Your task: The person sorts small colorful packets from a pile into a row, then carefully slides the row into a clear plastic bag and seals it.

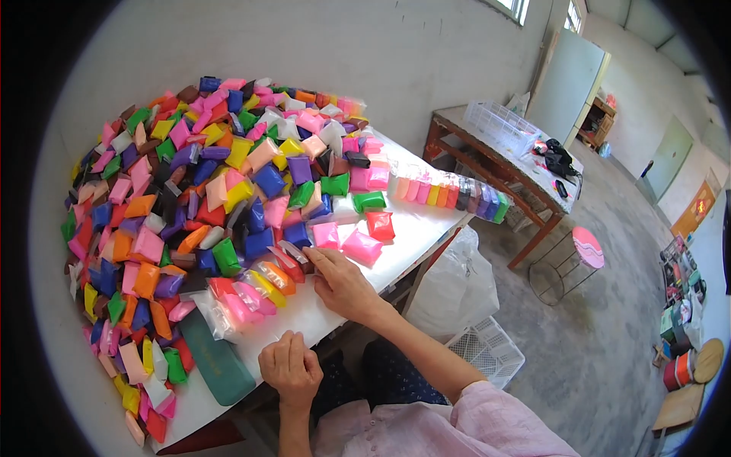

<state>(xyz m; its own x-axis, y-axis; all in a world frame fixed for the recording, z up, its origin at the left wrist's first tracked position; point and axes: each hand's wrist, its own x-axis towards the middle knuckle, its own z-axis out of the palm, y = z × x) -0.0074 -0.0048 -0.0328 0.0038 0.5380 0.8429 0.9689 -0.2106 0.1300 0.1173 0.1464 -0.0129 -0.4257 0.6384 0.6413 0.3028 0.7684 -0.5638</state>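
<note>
A: Reaching across a white table (426,221), the right hand (343,283) lays its fingertips on the end of a row of clear sachets (255,293) holding red, orange, yellow and pink clay; whether it pinches one is not clear.

B: And the left hand (290,370)?

A: Loosely curled at the table's near edge, holding nothing, beside a dark green case (217,358).

B: What crowds the work?

A: A heap of coloured packets (198,175) banks up behind the row and covers most of the tabletop. Two pink packets (346,241), a red one (380,225) and a green one (369,201) lie loose just beyond the fingers, and a finished strip of pastel packets (449,192) runs along the far edge.

B: The room?

A: Bare plaster walls and concrete floor. A second table (499,164) carries a white basket (502,126); a pink stool (588,247) stands near it, and a white sack (453,286) sits under the work table.

B: Anything unreadable?

A: Fisheye blackness clips the corners, and goods at far right blur together.
</note>
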